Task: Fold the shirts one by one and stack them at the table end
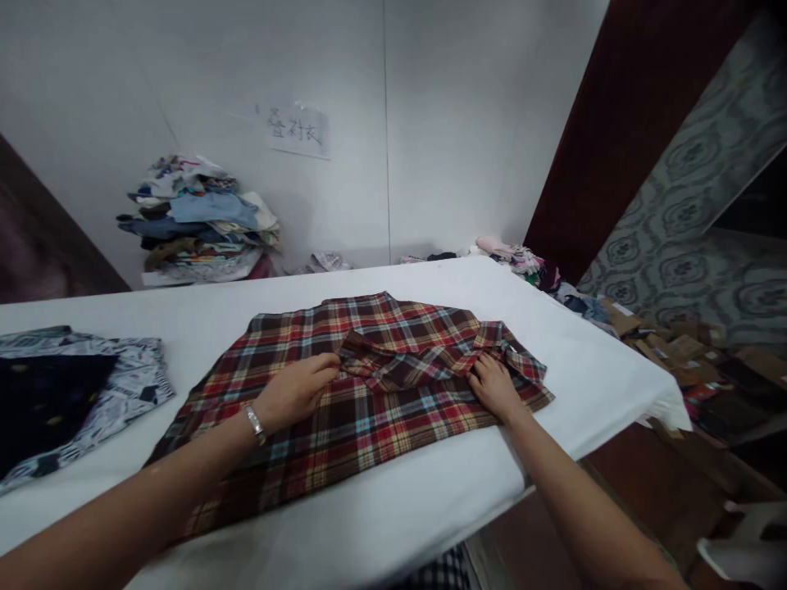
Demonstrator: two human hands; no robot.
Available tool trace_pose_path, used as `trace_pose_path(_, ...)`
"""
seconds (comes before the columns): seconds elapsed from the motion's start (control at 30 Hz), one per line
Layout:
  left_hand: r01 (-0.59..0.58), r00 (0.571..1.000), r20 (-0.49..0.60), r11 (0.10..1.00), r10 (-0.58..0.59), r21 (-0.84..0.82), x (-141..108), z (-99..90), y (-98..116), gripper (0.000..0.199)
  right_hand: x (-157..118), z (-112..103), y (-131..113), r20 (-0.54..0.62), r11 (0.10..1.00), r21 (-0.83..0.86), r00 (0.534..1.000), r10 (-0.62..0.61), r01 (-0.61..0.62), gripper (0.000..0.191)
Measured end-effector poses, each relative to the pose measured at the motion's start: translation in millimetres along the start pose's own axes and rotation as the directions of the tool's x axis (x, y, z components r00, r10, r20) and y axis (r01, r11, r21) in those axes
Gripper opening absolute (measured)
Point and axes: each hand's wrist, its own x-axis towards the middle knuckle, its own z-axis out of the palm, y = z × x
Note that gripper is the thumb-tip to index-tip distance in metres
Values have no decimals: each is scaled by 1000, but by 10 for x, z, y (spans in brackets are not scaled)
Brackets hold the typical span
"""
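A brown, red and yellow plaid shirt (369, 426) lies spread over the white table, its collar end toward the right. One sleeve (406, 369) is laid across the body of the shirt between my hands. My left hand (299, 387), with a metal band at the wrist, has its fingers closed on the cuff end of that sleeve. Near the shoulder and collar, my right hand (493, 385) rests on the cloth with its fingers stretched out. The undersides of both hands are hidden.
The white table (590, 369) has its edge at the right and front. Other folded clothes (138, 381) lie at the left. A tall pile of garments (202, 221) stands by the wall. Beyond the right edge are more clothes (522, 262) and cardboard boxes (682, 352).
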Motion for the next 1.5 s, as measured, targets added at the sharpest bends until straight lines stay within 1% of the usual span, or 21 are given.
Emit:
trace_pose_path(0.07,170,982,-74,983,-175,-62,-57,14,-7,32,-2,4,0,-2,1000,-10,1000,5,-5,29)
trace_pose_path(0.13,271,948,-133,951,-290,-146,72,42,-10,34,-4,4,0,0,1000,-19,1000,8,-8,27)
trace_pose_path(0.17,290,941,-124,939,-315,-183,184,77,-12,38,-5,1,-1,-1,1000,-22,1000,8,-8,27)
trace_pose_path(0.2,296,945,-77,933,-317,-202,310,128,-14,43,-4,-3,0,-2,1000,-24,1000,5,-5,27)
trace_pose_path(0.27,315,948,105,932,-301,-176,569,271,-17,57,0,-13,2,-2,1000,-23,1000,-6,6,27)
trace_pose_path(0.3,326,935,195,934,-296,-145,686,351,-14,64,3,-19,3,-1,1000,-22,1000,-10,10,27)
trace_pose_path(0.37,332,904,317,938,-286,-99,871,499,1,74,11,-29,8,3,1000,-20,1000,-15,15,28)
trace_pose_path(0.47,309,886,380,949,-265,-57,1030,617,46,76,23,-41,11,4,1000,-8,1000,-26,26,29)
trace_pose_path(0.53,271,887,392,962,-243,-17,1078,602,75,64,28,-47,9,6,1000,5,1000,-27,27,29)
trace_pose_path(0.6,221,904,371,975,-213,22,1097,516,89,42,32,-52,5,7,1000,11,1000,-12,12,29)
trace_pose_path(0.67,167,929,328,985,-173,47,1096,373,86,23,33,-56,2,8,1000,9,1000,5,-5,28)
trace_pose_path(0.7,144,940,304,988,-154,55,1090,291,79,20,33,-57,0,8,1000,9,1000,9,-9,28)
trace_pose_path(0.8,82,976,195,995,-92,61,1056,66,55,22,31,-59,-4,14,1000,8,1000,15,-15,28)
trace_pose_path(0.87,46,991,127,998,-50,36,1031,2,69,27,29,-61,-9,18,1000,3,1000,20,-20,28)
trace_pose_path(0.93,27,990,138,1000,-25,-12,1018,45,130,38,27,-66,-17,18,1000,-8,1000,24,-24,28)
trace_pose_path(1.03,27,956,293,998,-8,-61,1045,262,297,70,29,-81,-30,17,1000,-27,1000,15,-14,28)
trace_pose_path(1.1,21,932,363,997,6,-71,1093,429,409,80,35,-93,-36,16,999,-41,1000,4,-4,29)
trace_pose_path(1.2,9,925,379,998,15,-59,1162,591,490,70,43,-101,-35,17,998,-56,1000,0,1,28)
trace_pose_path(1.33,-32,922,384,999,44,-38,1173,615,411,51,45,-89,-28,18,999,-52,1000,17,-16,29)
trace_pose_path(1.43,-52,921,385,997,67,-50,1141,587,325,53,42,-83,-28,17,999,-42,1000,25,-24,28)
trace_pose_path(1.5,-47,924,376,997,66,-60,1129,585,304,64,38,-85,-33,19,999,-37,1000,19,-18,28)
